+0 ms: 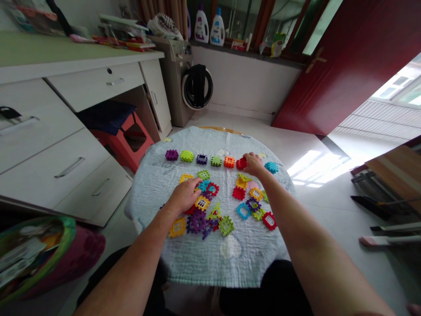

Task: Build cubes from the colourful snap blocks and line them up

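A person seated at a small round table draped in a pale blue quilted cloth [197, 259] works at a line of coloured plastic blocks, seen from a head-worn camera. The right hand [254, 163] reaches to the far side of the table, its fingers closed around a red block [241, 163], which sits at the right end of the row of blocks [201, 159], just beside the orange block [229, 162] and apparently touching it. A teal block [271, 167] stands alone a little further right, just past the hand. The step in hand looks to be the seating of the red block in line with its neighbours; finishing it would seem to call for a square set-down flush with the orange one and a clean release that does not nudge the row. The left hand [186, 195] lies palm down nearer the person, left of centre, on the far edge of a heap of loose flat tiles [196, 221]. Its fingers are lightly curled over a yellow tile [201, 202], and whether they pinch anything cannot be told from this angle. A second scatter of tiles [253, 204] lies to the right, between the two forearms. Beyond the table stand white desk drawers [72, 166] at left, a red stool [126, 140] tucked under the desk, and a washing machine [197, 85] against the far wall.
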A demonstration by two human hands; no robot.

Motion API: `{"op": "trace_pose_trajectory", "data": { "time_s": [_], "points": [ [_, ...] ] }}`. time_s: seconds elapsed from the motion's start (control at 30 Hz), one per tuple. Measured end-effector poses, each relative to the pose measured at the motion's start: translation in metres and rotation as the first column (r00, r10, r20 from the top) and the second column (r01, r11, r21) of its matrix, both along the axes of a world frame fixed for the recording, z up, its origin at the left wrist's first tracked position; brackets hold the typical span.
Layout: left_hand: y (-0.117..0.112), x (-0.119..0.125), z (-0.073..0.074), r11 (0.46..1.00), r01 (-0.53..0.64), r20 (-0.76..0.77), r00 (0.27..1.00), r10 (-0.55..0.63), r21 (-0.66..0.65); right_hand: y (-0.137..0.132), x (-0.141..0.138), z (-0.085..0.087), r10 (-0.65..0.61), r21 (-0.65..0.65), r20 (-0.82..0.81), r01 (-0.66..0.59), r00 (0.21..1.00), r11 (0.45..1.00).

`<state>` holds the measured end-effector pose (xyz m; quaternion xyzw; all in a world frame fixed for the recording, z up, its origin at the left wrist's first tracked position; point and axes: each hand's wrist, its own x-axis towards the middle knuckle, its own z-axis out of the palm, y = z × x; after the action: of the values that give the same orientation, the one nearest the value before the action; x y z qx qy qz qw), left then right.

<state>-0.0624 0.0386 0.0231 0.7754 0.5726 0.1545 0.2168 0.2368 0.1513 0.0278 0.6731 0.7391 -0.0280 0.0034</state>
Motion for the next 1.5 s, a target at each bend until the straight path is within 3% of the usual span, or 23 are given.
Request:
{"op": "trace_pose_trajectory", "data": {
  "time_s": [0.27,0.57,1.07,1.27,1.5],
  "points": [
    [0.002,-0.002,-0.002,1.000,0.012,0.011,1.000,-0.012,-0.002,0.032,0.008,-0.013,0.029,-0.086,0.068,-0.023,0.997,0.996],
    [0.001,-0.003,-0.001,1.000,0.008,0.023,1.000,-0.007,-0.013,0.046,0.009,-0.030,0.040,-0.144,0.104,-0.024,0.994,0.989],
    [0.000,-0.001,0.001,0.999,0.010,-0.015,1.000,-0.011,-0.037,0.047,0.005,-0.026,0.050,-0.158,0.129,-0.030,0.990,0.987],
    [0.002,-0.002,-0.003,0.999,0.023,-0.015,1.000,-0.023,-0.033,0.018,0.016,-0.002,-0.022,0.010,-0.019,0.023,1.000,1.000],
    [-0.001,0.000,-0.004,0.999,0.046,-0.034,0.998,-0.047,-0.019,-0.064,0.044,0.028,-0.079,0.145,-0.265,0.121,0.961,0.982]
  ]
}}
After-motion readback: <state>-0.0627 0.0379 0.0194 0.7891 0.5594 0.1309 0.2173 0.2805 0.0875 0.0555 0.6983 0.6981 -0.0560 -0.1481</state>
